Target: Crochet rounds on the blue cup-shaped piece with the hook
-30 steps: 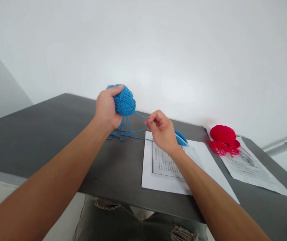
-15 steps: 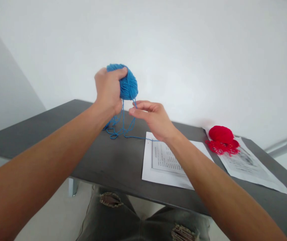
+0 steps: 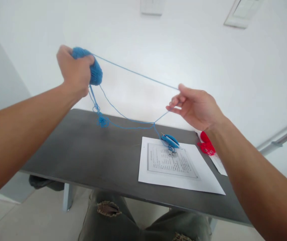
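My left hand (image 3: 75, 72) is closed around a ball of blue yarn (image 3: 96, 74), raised above the table. From the ball a strand of blue yarn (image 3: 135, 73) runs taut to my right hand (image 3: 195, 105), which pinches it between thumb and fingers. More strands sag between the two hands. A tangle of blue yarn (image 3: 103, 121) hangs below the ball, low over the table. Beneath my right hand, a small blue piece (image 3: 170, 141) with a pale edge sits on the printed sheet; a strand leads up from it. Its kind is unclear.
The printed white sheet (image 3: 156, 174) lies on the dark table (image 3: 95, 157). Red yarn (image 3: 207, 147) rests on another paper (image 3: 220, 164) at the right, partly behind my right forearm. A white wall (image 3: 133, 40) rises behind the table.
My left hand has moved left and up with the ball. My right hand has gone right, drawing a strand out straight. The small blue piece on the sheet has come into view.
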The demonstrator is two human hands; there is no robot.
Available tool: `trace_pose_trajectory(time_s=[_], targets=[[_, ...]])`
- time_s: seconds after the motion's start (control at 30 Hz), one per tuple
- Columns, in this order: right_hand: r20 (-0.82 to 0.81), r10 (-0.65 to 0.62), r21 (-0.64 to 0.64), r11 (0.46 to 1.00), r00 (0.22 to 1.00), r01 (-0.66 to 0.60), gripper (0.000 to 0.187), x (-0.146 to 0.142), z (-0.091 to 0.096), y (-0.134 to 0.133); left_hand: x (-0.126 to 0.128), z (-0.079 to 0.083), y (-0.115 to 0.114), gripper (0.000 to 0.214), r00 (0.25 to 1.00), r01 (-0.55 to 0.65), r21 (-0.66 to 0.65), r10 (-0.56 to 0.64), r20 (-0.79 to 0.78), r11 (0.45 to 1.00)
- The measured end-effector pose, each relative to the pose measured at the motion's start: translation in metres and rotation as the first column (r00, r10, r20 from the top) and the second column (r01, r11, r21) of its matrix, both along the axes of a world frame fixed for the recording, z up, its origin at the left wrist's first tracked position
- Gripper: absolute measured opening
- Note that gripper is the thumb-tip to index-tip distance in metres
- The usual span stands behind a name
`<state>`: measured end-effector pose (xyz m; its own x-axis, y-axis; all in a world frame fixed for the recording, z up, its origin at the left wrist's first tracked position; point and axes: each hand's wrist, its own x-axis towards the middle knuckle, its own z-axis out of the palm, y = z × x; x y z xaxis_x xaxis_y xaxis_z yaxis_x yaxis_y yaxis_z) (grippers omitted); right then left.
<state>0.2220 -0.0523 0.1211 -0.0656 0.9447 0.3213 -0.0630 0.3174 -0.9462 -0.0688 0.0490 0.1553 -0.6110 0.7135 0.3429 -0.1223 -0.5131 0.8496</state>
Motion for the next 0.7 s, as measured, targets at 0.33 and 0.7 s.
trace_pose_trajectory(time_s=[0.33, 0.7], targets=[[0.084, 0.051, 0.012, 0.999, 0.995, -0.052, 0.04, 0.014, -0.014, -0.004, -0.02, 0.004, -0.008, 0.042, 0.946, -0.145, 0.106, 0.169, -0.277, 0.984], [0.506, 0.107, -0.014, 0.993, 0.856, -0.115, 0.047, -0.01, -0.043, 0.003, -0.056, -0.032, 0.015, 0.038, 0.775, -0.369, -0.063, 0.269, -0.572, 0.927]])
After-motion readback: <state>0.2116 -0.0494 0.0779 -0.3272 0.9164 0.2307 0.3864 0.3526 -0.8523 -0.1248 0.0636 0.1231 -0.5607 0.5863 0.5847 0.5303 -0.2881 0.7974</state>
